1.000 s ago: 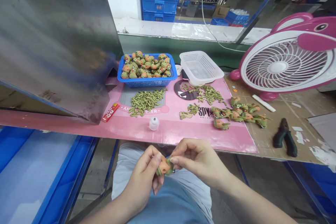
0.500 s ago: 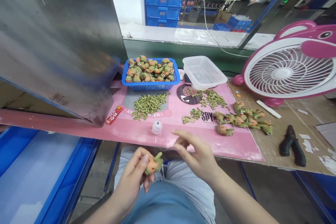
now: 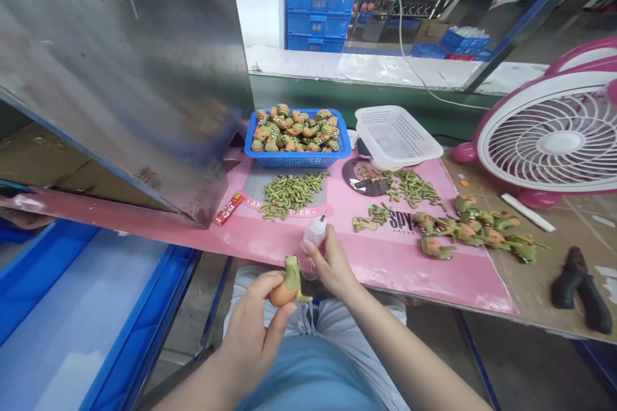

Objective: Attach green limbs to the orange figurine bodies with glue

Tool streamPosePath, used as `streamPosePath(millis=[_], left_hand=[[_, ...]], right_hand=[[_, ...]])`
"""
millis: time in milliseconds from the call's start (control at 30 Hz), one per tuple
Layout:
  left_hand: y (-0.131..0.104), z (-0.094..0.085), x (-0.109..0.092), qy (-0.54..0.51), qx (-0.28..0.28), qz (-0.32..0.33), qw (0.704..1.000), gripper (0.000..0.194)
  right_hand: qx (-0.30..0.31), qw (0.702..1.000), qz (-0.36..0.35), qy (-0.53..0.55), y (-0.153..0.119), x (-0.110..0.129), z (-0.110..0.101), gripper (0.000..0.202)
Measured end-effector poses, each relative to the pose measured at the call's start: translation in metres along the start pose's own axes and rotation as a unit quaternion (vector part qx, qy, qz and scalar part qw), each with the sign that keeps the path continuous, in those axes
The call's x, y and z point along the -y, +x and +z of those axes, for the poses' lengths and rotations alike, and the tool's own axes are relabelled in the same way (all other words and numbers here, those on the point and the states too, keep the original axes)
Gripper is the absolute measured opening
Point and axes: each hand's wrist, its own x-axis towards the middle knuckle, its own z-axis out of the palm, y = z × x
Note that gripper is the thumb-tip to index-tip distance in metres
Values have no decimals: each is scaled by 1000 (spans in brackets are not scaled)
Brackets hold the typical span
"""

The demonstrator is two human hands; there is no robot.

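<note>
Between the thumb and fingers of my left hand (image 3: 255, 314) is a small green and orange figure (image 3: 288, 286), held over my lap at the table's front edge. My right hand (image 3: 333, 263) grips a small white bottle (image 3: 315, 231) with a thin dark tip that points up. Beyond the bottle lies a pile of small green pieces (image 3: 294, 192) on the pink mat (image 3: 274, 241). A second pile of green pieces (image 3: 414, 187) is further right. Several assembled green and orange figures (image 3: 470, 228) lie in a group at the mat's right side.
A blue basket (image 3: 299, 159) full of figures stands at the back, with a white basket (image 3: 398, 135) to its right. A pink and white fan (image 3: 559, 141) and black pliers (image 3: 578, 289) are on the right. A metal panel (image 3: 144, 77) rises at the left, near a red packet (image 3: 229, 209).
My right hand has closed on the white bottle and lifted it off the mat. The figure in my left hand has been turned more upright. The view has shifted slightly.
</note>
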Motion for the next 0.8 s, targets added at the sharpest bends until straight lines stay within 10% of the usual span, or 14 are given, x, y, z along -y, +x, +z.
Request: streamPosePath(millis=[200,367,567,800], left_hand=[[-2,14,-5,-224,104,-191,950,25],[-1,28,-11,-306,83,-352,881,40],[1,32,-16,-313,82,-390,862,43],[-1,36,-17,-281,98,-359,885,44]], right_hand=[[-33,998,-11,53,-37,14,-32,23],[-101,993,-35,58,-67,37,-64,24],[-165,977,-32,130,-91,54,-76,33],[-129,970,-208,14,-91,66,-71,32]])
